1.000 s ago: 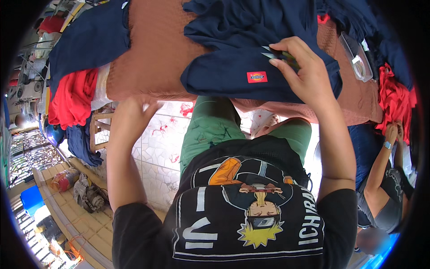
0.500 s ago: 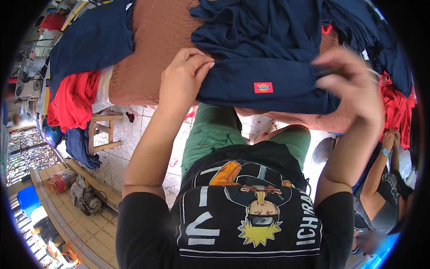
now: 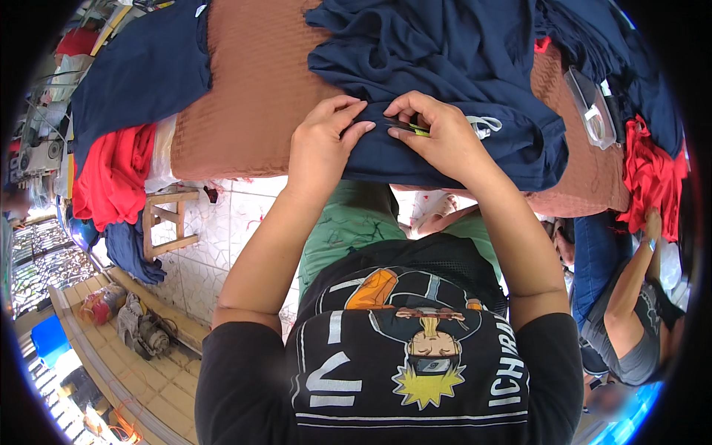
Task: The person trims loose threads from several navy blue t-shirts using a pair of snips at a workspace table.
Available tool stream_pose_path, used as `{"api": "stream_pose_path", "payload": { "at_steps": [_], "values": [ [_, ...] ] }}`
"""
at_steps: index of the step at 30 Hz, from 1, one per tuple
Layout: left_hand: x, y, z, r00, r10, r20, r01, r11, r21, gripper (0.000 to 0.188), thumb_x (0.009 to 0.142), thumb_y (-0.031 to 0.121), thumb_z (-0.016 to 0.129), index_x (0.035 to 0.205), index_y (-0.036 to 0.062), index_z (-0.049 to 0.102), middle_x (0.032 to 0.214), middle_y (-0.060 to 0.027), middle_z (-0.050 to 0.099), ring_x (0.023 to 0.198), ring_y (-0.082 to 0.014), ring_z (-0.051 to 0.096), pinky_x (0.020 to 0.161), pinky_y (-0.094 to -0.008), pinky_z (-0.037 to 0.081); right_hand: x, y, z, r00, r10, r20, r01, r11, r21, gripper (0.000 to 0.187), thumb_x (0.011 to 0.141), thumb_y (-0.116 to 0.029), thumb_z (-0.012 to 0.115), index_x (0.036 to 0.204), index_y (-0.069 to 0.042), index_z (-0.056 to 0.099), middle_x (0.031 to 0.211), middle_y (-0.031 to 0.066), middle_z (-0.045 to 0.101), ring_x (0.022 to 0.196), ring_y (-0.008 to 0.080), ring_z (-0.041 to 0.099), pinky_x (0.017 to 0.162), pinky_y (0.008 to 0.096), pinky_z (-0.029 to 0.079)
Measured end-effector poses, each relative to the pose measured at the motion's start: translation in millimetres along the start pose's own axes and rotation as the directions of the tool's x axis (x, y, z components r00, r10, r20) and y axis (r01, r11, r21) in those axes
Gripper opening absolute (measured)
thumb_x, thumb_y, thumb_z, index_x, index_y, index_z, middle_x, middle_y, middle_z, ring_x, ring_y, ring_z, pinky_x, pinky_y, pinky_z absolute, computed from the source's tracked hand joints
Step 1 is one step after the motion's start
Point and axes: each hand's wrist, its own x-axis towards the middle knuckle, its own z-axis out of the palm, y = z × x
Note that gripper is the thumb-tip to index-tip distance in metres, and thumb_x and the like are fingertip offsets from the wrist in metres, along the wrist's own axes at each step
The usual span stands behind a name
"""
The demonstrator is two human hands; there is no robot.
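Note:
Across the near edge of the brown-covered table lies a navy cloth garment point(image 3: 445, 74), its near part folded in a band. My left hand point(image 3: 322, 137) pinches the garment's fold at its left end, thumb and forefinger close together. Just right of it, my right hand point(image 3: 445, 137) grips a small pair of thread snips point(image 3: 404, 125) with dark blades and a yellow-green part. The snips' tips point toward my left hand, over the navy cloth. A pale looped strap point(image 3: 486, 124) lies by my right wrist.
The brown cover point(image 3: 245, 89) spreads over the table. More navy cloth point(image 3: 148, 81) and red cloth point(image 3: 115, 174) hang at its left. At right lie a clear plastic case point(image 3: 593, 111) and red cloth point(image 3: 645, 178), which another person's hands point(image 3: 653, 222) touch. A wooden stool point(image 3: 172, 222) stands below left.
My right hand has come in from the right to beside my left hand, snips now visible in it. My left hand has shifted slightly right and down. The red label is covered.

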Motion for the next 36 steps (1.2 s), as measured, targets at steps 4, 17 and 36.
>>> {"api": "stream_pose_path", "payload": {
  "at_steps": [4, 17, 36],
  "values": [
    [1, -6, 2, 1.000, 0.027, 0.006, -0.027, 0.999, -0.021, 0.018, 0.081, 0.008, 0.073, 0.098, 0.0034, 0.073, 0.098, -0.0089, 0.071, 0.085, -0.0190, 0.069, 0.076, -0.0287, 0.054, 0, 3, 1, 1.000, 0.000, -0.009, 0.001, 1.000, 0.019, 0.026, 0.077, -0.010, 0.075, 0.099, -0.007, 0.063, 0.081, 0.0075, 0.062, 0.074, 0.0238, 0.061, 0.069, 0.0334, 0.049],
    [18, 1, -18, 0.911, -0.363, 0.195, 0.404, 0.880, -0.251, 0.018, 0.092, 0.017, 0.065, 0.096, 0.0007, 0.070, 0.087, -0.0048, 0.073, 0.076, -0.0090, 0.066, 0.070, -0.0230, 0.050, -1, 0, -2, 0.999, 0.038, -0.001, -0.038, 0.999, -0.004, 0.026, 0.077, -0.014, 0.076, 0.099, -0.007, 0.064, 0.083, 0.0071, 0.063, 0.073, 0.0228, 0.061, 0.069, 0.0332, 0.050],
    [14, 9, -24, 0.958, -0.252, 0.135, 0.279, 0.926, -0.252, 0.015, 0.094, 0.015, 0.063, 0.095, 0.0002, 0.068, 0.085, -0.0072, 0.073, 0.076, -0.0114, 0.069, 0.071, -0.0243, 0.053, 1, -13, 10, 0.947, -0.294, -0.131, 0.247, 0.925, -0.290, 0.019, 0.081, -0.013, 0.071, 0.096, -0.006, 0.062, 0.098, 0.0063, 0.061, 0.079, 0.0305, 0.064, 0.068, 0.0395, 0.051]
  ]
}}
